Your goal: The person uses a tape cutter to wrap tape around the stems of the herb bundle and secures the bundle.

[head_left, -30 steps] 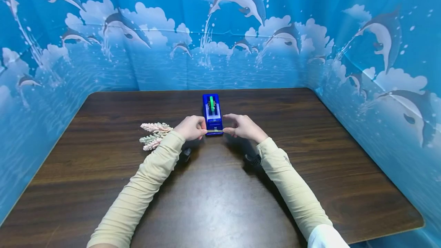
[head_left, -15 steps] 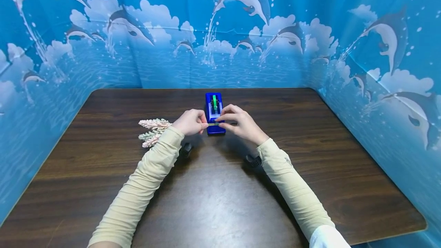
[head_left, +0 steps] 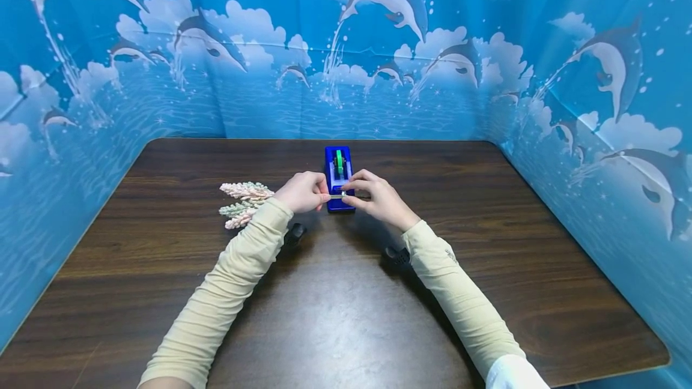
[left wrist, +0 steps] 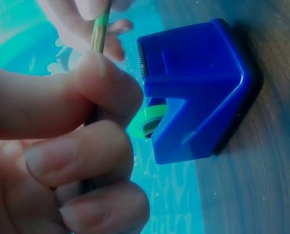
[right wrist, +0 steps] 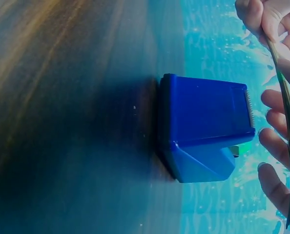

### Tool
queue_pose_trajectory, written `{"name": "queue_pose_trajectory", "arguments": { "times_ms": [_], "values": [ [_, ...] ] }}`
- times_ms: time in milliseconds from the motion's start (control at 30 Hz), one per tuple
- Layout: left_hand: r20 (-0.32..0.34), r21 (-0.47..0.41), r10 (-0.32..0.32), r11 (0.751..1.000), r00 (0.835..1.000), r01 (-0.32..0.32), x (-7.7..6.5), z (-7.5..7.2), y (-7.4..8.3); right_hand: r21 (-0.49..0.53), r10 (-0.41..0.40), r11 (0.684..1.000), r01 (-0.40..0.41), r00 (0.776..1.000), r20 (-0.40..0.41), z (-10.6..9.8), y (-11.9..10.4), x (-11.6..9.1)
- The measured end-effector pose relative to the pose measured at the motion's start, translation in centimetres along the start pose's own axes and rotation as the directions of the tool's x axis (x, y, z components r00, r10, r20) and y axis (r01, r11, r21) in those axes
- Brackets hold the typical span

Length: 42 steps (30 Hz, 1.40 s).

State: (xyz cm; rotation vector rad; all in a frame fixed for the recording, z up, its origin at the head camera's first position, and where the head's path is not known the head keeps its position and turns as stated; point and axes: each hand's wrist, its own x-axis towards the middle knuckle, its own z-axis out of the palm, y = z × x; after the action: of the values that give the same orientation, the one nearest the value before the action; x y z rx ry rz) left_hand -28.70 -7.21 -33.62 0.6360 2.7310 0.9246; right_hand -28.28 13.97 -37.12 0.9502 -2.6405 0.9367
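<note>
My left hand (head_left: 304,192) grips a bunch of thin green stems (right wrist: 286,105) between thumb and curled fingers. The stems belong to artificial flowers (head_left: 245,192) with pale pink and whitish-green heads, which stick out to the left behind that hand. A bright green band (left wrist: 102,20) shows round the stems just past my left thumb. There my right hand (head_left: 381,202) pinches the stems with thumb and forefinger, its other fingers spread. Loose stem ends run on past the right fingers in the right wrist view. Right under both hands stands a blue tape dispenser (left wrist: 198,63) holding a green tape roll (head_left: 339,162).
The dispenser's toothed cutting edge (right wrist: 250,109) faces up close to the fingers. All this is on a dark wooden table (head_left: 346,293) with rounded corners. A blue dolphin-print curtain (head_left: 259,107) hangs along the back and sides.
My right hand has shifted left along the stems, closer to my left hand, and both hands are slightly farther back over the dispenser. The head view has swung slightly.
</note>
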Motion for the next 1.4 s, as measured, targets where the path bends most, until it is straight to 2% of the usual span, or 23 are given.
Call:
{"name": "queue_pose_trajectory", "arguments": {
  "times_ms": [100,300,400,633,867,967,1067,1167,1400],
  "values": [
    [0.003,0.009,0.001,1.0,1.0,-0.001,0.1,0.1,0.0,0.013,-0.012,1.0,0.012,0.999,-0.033,0.2,0.1,0.0],
    [-0.003,0.024,0.005,1.0,1.0,-0.005,0.2,0.0,-0.1,-0.011,-0.155,0.988,0.155,0.981,-0.12,0.3,0.2,0.0],
    [-0.003,0.028,0.005,1.0,1.0,-0.005,0.1,0.0,0.0,-0.025,-0.174,0.985,0.172,0.976,-0.128,0.4,0.3,0.0],
    [-0.006,0.054,0.006,0.999,1.0,-0.006,-0.2,-0.3,0.2,0.011,-0.122,0.992,0.123,0.989,-0.078,0.5,0.1,0.0],
    [0.011,0.058,0.051,0.997,0.999,-0.051,-0.2,-0.1,0.2,-0.039,-0.137,0.99,0.136,0.99,-0.037,1.0,0.0,0.1],
    [0.01,0.06,0.053,0.997,0.999,-0.053,-0.3,-0.1,0.1,-0.021,-0.122,0.992,0.121,0.992,-0.033,1.0,0.0,0.2],
    [0.007,0.059,0.053,0.997,0.999,-0.053,-0.4,-0.2,0.1,0.031,-0.076,0.997,0.076,0.997,-0.005,0.9,0.0,0.1],
    [0.002,0.062,0.054,0.997,0.999,-0.054,-0.4,-0.4,0.0,0.06,-0.024,0.998,0.021,0.998,0.061,0.4,0.1,0.1],
    [-0.013,0.089,0.017,0.996,1.0,-0.016,-0.5,-1.1,-0.5,0.093,0.085,0.99,-0.105,0.977,0.193,-1.3,0.5,-0.2]
  ]
}}
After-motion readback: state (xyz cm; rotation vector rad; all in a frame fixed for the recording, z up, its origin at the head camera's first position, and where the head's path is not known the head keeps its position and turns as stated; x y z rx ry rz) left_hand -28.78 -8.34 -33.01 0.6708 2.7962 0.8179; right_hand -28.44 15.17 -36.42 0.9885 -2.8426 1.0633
